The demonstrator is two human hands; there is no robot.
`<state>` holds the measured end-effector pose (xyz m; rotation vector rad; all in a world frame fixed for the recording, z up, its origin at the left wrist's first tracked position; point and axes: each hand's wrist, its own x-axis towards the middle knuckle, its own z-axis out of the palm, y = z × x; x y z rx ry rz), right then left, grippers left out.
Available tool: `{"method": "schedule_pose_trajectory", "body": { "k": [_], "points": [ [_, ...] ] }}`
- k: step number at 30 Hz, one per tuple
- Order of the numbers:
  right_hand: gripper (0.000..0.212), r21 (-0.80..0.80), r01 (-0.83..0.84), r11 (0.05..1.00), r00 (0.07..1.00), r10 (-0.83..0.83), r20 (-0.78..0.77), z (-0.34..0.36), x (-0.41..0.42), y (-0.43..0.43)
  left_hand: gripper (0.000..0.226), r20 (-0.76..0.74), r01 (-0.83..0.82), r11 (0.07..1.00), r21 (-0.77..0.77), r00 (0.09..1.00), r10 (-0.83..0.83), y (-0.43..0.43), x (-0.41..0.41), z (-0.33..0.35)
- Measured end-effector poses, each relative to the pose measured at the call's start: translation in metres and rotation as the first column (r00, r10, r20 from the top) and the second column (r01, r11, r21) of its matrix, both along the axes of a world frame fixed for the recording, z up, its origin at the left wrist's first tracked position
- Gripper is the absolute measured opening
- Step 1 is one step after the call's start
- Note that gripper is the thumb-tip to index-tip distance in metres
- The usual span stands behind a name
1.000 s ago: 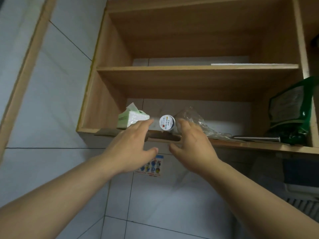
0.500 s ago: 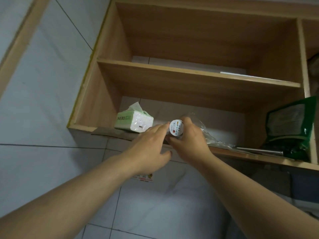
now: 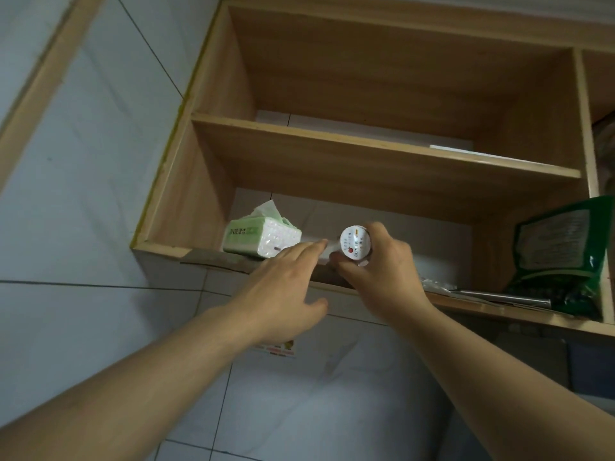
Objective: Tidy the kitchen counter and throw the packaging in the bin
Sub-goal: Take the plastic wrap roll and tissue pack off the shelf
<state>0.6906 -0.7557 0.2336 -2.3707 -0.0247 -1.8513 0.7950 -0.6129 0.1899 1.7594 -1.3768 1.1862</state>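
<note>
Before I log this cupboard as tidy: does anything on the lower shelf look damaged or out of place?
Yes. The lower shelf's front edge looks chipped and peeling just below the tissue pack. At the right end, a green bag stands tilted. The right hand grips a cling film roll, so that is being handled.

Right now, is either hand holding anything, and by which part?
The right hand grips the cling film roll around its labelled near end; the left hand holds nothing.
</note>
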Motion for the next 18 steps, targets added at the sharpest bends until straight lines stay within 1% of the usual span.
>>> {"method": "schedule_pose_trajectory", "body": {
  "k": [4, 6, 7, 9, 12, 15, 18],
  "points": [
    [0.038, -0.046, 0.001, 0.999, 0.997, 0.003, 0.082, 0.015, -0.021, 0.010, 0.087, -0.005, -0.005, 1.000, -0.008, 1.000, 0.005, 0.006, -0.001, 0.003],
    [0.042, -0.038, -0.029, 0.999, 0.992, 0.034, 0.124, 0.025, -0.034, 0.016, 0.087, -0.001, -0.007, 1.000, -0.016, 1.000, 0.007, 0.008, -0.003, 0.006],
    [0.042, -0.027, -0.065, 0.998, 0.986, 0.068, 0.150, 0.030, -0.042, 0.019, 0.086, -0.001, -0.004, 1.000, -0.022, 1.000, 0.004, 0.008, -0.004, 0.008],
    [0.038, -0.004, -0.195, 0.981, 0.959, 0.192, 0.209, 0.041, -0.058, 0.026, 0.087, -0.003, 0.009, 0.999, -0.032, 1.000, -0.010, 0.008, -0.009, 0.010],
    [0.030, -0.003, -0.373, 0.928, 0.884, 0.357, 0.301, 0.057, -0.082, 0.037, 0.087, -0.004, 0.035, 0.999, -0.039, 0.999, -0.035, 0.006, -0.017, 0.012],
    [0.026, 0.014, -0.485, 0.874, 0.817, 0.447, 0.364, 0.069, -0.103, 0.045, 0.085, 0.007, 0.072, 0.996, -0.047, 0.997, -0.071, 0.004, -0.029, 0.011],
    [0.028, 0.047, -0.569, 0.821, 0.772, 0.513, 0.376, 0.077, -0.115, 0.050, 0.082, 0.061, 0.113, 0.992, -0.060, 0.992, -0.110, 0.003, -0.044, 0.012]
  ]
}}
